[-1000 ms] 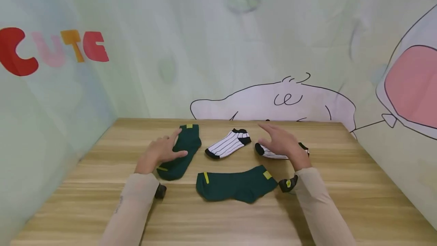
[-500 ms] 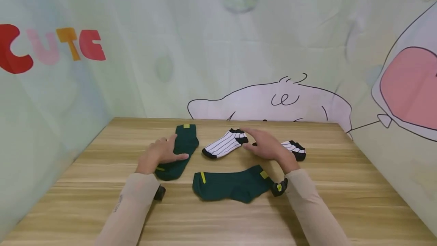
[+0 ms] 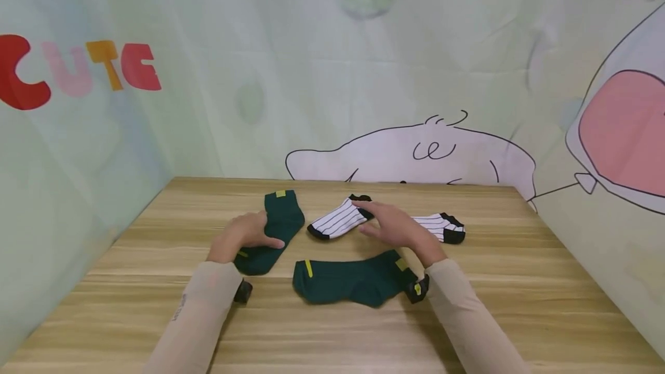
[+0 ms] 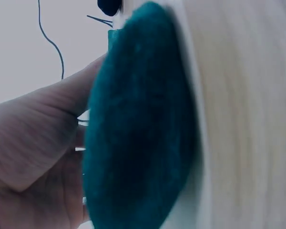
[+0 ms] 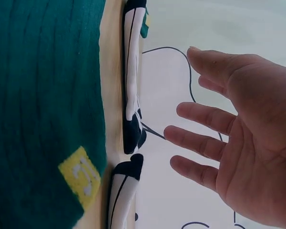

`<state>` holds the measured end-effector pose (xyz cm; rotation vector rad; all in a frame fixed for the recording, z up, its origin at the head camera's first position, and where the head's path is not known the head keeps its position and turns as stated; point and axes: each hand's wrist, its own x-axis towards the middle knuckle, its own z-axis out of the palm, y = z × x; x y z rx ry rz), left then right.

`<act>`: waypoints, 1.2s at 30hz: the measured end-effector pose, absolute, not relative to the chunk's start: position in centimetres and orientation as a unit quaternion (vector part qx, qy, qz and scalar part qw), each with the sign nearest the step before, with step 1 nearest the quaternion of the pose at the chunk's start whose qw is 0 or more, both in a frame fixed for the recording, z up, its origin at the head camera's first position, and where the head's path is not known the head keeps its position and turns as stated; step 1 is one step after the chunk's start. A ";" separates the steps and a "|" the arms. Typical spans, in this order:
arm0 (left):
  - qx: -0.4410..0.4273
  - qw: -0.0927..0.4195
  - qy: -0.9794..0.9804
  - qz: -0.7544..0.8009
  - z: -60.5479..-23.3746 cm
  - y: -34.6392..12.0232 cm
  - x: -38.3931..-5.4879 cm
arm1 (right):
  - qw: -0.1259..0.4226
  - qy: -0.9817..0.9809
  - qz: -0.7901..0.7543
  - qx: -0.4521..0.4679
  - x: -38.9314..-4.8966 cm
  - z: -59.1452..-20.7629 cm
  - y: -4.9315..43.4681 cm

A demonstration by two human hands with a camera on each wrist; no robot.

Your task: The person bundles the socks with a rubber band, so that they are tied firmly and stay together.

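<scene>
My left hand [image 3: 240, 235] is on the left dark green sock [image 3: 284, 218], thumb across its surface and fingers along its left side. In the left wrist view, that green sock [image 4: 138, 129] bulges up from the table, hiding the fingertips. My right hand [image 3: 392, 227], fingers spread, is over the heel of the left white striped sock [image 3: 335, 221]; in the right wrist view, the right hand [image 5: 248, 129] holds nothing. Partly behind that hand lies the other striped sock [image 3: 433, 225]. A second green sock [image 3: 343, 284] with yellow marks lies flat in front.
All the socks lie on a wood-grain table [image 3: 332, 339]. A printed cloth backdrop [image 3: 234, 74] with cartoon drawings hangs behind the table and along its left side. Each wrist wears a small black device.
My right hand has moved left, from above the right striped sock to the left striped one. The left hand stays near its green sock, which has shifted slightly.
</scene>
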<state>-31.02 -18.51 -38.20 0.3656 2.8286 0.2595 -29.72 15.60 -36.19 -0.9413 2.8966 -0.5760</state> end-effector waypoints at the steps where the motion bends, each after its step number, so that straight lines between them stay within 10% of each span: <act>1: 0.132 0.138 0.978 0.088 -38.2 -18.5 -31.0 | 0.023 0.934 -0.187 -0.303 -29.7 -36.1 15.6; 36: 0.175 0.093 0.961 0.192 -37.4 -19.5 -31.4 | 0.015 0.943 -0.196 -0.267 -30.1 -35.6 17.3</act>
